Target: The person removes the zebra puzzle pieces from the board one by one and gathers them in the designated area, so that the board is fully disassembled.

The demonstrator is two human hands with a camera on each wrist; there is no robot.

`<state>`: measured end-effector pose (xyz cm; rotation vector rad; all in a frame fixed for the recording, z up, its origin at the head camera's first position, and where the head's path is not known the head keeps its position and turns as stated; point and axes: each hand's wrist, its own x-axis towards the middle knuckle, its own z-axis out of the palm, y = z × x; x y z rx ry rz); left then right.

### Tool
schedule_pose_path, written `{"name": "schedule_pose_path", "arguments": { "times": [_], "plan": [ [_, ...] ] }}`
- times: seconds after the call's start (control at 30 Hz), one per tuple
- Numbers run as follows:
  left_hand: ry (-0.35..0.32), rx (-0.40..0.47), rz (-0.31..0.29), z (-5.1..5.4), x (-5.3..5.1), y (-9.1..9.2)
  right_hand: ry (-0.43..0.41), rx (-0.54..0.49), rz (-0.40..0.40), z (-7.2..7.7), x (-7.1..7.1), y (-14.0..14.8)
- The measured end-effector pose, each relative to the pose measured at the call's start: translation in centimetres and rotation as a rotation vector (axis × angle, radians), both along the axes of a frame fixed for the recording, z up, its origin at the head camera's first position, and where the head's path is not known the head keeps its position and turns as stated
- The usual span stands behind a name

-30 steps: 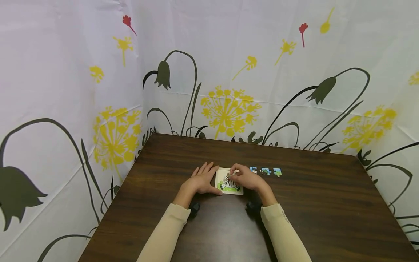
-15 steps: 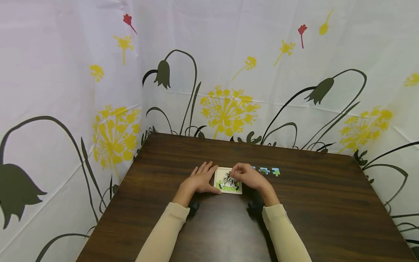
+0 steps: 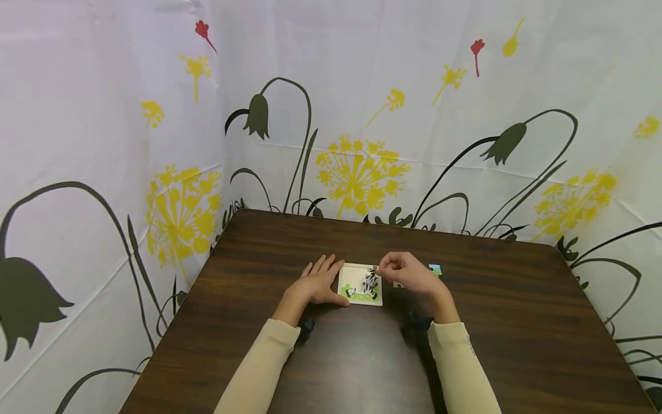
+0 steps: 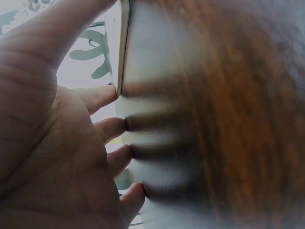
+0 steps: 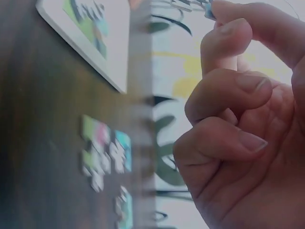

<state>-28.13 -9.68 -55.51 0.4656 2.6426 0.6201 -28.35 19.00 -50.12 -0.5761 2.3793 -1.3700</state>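
Note:
A small square puzzle tray (image 3: 345, 275) lies on the table, with green and zebra-striped pieces showing inside it. My left hand (image 3: 316, 286) rests along the tray's left side with fingers spread, the fingertips (image 4: 126, 125) down on the table and the index finger at the tray's corner. Over the tray's right edge, my right hand (image 3: 411, 275) pinches a striped puzzle piece (image 5: 183, 5) between thumb and index finger, held up off the tray. The remaining fingers (image 5: 224, 138) of that hand are curled in. Part of the held piece is hidden by the fingertips.
Loose puzzle pieces (image 5: 97, 148) lie on the dark wooden table (image 3: 517, 322) to the right of the tray, partly hidden under the right hand in the head view. One blue piece (image 3: 435, 269) shows beyond that hand. A flower-printed curtain (image 3: 289, 52) hangs behind the table.
My right hand has moved right, from over the tray's middle to its right edge, carrying a striped piece. The left hand stays in place against the tray.

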Motion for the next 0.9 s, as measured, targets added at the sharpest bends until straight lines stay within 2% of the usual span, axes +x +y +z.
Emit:
{"name": "schedule_pose_path", "arguments": {
  "times": [0.17, 0.37, 0.53, 0.73, 0.9],
  "plan": [
    [-0.012, -0.004, 0.001, 0.3, 0.0, 0.1, 0.025, -0.018, -0.044, 0.8, -0.2, 2.2],
    [-0.019, -0.004, -0.005, 0.2, -0.1, 0.2, 0.012, 0.002, -0.057, 0.7, -0.1, 4.9],
    [-0.032, -0.003, 0.002, 0.1, 0.2, 0.2, -0.033, 0.086, -0.09, 0.2, 0.2, 7.1],
    [-0.031, -0.002, -0.005, 0.1, 0.2, 0.1, -0.078, 0.202, -0.08, -0.5, 0.3, 9.0],
    [-0.03, -0.01, -0.011, 0.4, 0.2, 0.0, -0.038, 0.246, -0.093, -1.2, -0.1, 9.7]
  ]
}}
